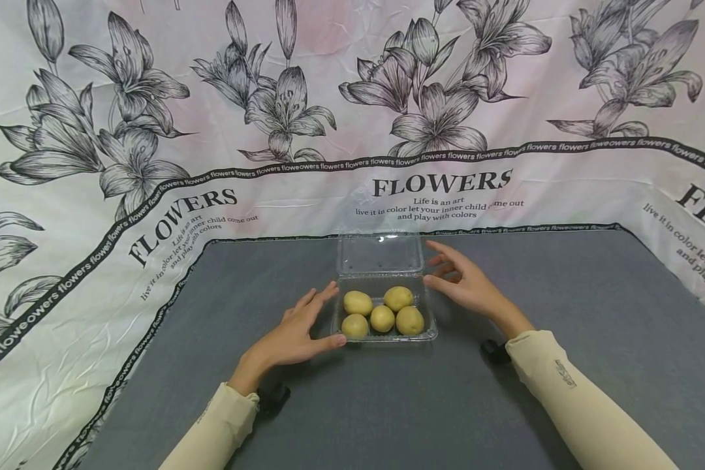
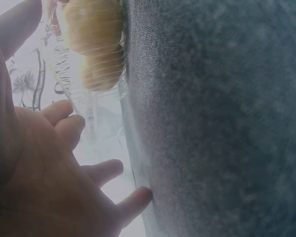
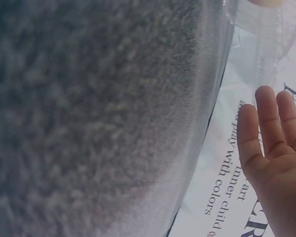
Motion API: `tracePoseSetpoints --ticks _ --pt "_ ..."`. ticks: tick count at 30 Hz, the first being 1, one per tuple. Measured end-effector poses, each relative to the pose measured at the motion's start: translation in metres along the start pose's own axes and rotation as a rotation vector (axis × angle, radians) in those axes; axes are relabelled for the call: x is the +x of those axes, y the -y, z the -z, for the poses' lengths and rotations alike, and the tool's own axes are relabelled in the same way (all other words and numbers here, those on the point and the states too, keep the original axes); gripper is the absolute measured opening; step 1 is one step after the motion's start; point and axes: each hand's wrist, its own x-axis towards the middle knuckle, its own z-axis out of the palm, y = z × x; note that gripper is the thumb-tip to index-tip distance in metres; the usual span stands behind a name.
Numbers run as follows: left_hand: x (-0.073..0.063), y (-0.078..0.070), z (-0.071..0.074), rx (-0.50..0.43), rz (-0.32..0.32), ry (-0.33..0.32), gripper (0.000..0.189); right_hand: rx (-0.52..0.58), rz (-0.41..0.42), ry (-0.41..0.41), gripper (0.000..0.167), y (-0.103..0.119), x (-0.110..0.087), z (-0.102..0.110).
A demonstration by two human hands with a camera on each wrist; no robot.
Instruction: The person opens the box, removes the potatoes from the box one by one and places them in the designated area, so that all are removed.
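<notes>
A clear plastic clamshell box (image 1: 384, 338) stands on the table with its lid (image 1: 380, 253) raised at the back. Inside lie several yellow, rounded fruits (image 1: 382, 318), also visible through the ribbed wall in the left wrist view. My left hand (image 1: 294, 334) is spread at the box's left side, its thumb at the front left corner and its fingertips close to the left rim. On the other side, my right hand (image 1: 467, 281) is beside the back right corner, with fingers extended near the lid's hinge. Neither hand grips anything.
A dark grey cloth (image 1: 564, 313) covers the table. Behind and to both sides hangs a white curtain (image 1: 305, 196) printed with flowers and lettering. Each wrist carries a small black device, such as the right one (image 1: 495, 352).
</notes>
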Motion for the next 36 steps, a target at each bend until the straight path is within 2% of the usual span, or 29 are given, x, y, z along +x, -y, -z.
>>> tracePoseSetpoints --ticks 10,23,36 --pt "0.000 -0.001 0.000 0.006 0.006 -0.003 0.093 -0.077 0.131 -0.019 0.064 0.012 -0.003 -0.003" --pt "-0.001 0.000 0.000 0.011 0.003 -0.001 0.092 -0.089 0.140 0.010 0.060 0.014 -0.005 -0.018" --pt "-0.001 -0.001 -0.001 0.002 0.011 0.005 0.092 -0.156 0.245 -0.021 0.059 0.015 -0.004 -0.029"
